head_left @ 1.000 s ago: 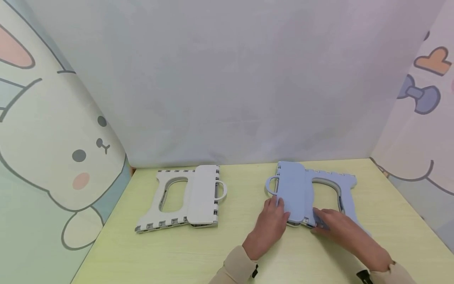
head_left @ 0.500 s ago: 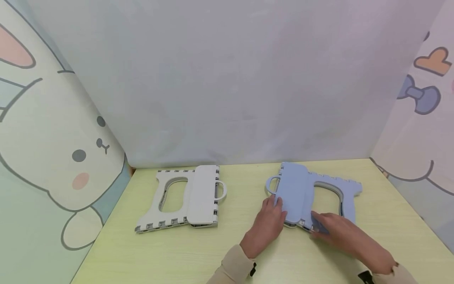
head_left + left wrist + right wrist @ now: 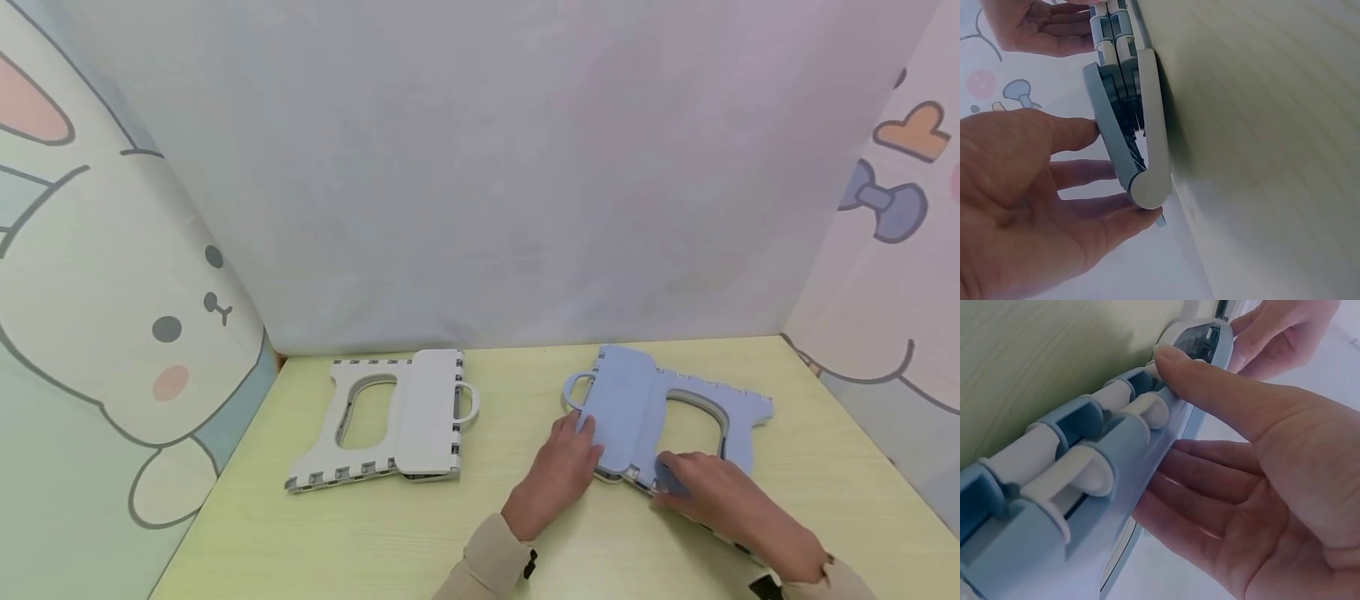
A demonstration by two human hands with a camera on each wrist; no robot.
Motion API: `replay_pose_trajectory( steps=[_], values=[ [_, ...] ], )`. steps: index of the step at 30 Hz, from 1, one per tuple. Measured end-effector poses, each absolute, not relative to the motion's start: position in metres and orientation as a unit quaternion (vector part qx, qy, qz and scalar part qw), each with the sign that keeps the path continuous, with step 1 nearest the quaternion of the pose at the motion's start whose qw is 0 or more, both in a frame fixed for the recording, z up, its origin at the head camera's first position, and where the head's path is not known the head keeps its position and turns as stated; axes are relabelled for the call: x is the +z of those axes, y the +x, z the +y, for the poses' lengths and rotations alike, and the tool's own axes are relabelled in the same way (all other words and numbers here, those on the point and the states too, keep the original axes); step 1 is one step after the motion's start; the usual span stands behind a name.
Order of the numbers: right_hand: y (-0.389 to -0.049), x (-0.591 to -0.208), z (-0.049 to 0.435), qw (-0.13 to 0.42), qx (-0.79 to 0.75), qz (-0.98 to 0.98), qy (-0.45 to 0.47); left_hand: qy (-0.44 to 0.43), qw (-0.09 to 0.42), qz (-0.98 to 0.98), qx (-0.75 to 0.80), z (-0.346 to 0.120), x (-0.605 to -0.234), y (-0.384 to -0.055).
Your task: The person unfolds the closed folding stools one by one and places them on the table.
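A folded light blue step stool (image 3: 621, 400) lies flat on the table, turned at an angle, its loop handle (image 3: 573, 390) pointing left. My left hand (image 3: 553, 477) grips the near left corner of its top panel. In the left wrist view, thumb and fingers sit around the hinged end of that panel (image 3: 1112, 128). My right hand (image 3: 718, 496) holds the near side edge beside the oval opening. The right wrist view has that thumb on the hinged edge (image 3: 1082, 422) and the fingers along the blue face. The right hand covers part of the stool's near leg.
A second folded stool (image 3: 433, 408), white, lies flat on the left of the pale yellow table (image 3: 360, 542), its handle facing right. A grey-white sheet (image 3: 487, 183) rises behind the table. Printed cartoon panels stand at the left (image 3: 82, 325) and right (image 3: 885, 317).
The blue stool has turned clockwise in the head view: its far leg has swung right and toward me. Both hands have shifted slightly nearer with it. The white stool has stayed put.
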State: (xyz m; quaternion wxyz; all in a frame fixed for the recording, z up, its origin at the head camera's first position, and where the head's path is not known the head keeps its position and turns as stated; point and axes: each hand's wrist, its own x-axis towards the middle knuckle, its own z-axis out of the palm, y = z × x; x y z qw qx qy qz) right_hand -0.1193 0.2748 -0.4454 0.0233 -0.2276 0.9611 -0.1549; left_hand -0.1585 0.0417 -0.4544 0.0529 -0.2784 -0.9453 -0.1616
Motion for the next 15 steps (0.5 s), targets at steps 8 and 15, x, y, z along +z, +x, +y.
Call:
replay_pose_trajectory(
  steps=[8, 15],
  values=[
    [-0.117, -0.446, 0.268, -0.01, -0.129, 0.966, -0.224, -0.296, 0.062, -0.94, -0.159, 0.037, -0.456, -0.162],
    [-0.115, -0.447, 0.262, -0.017, -0.122, 0.968, -0.219, -0.3, 0.044, -0.94, -0.157, 0.033, -0.453, -0.163]
  ],
)
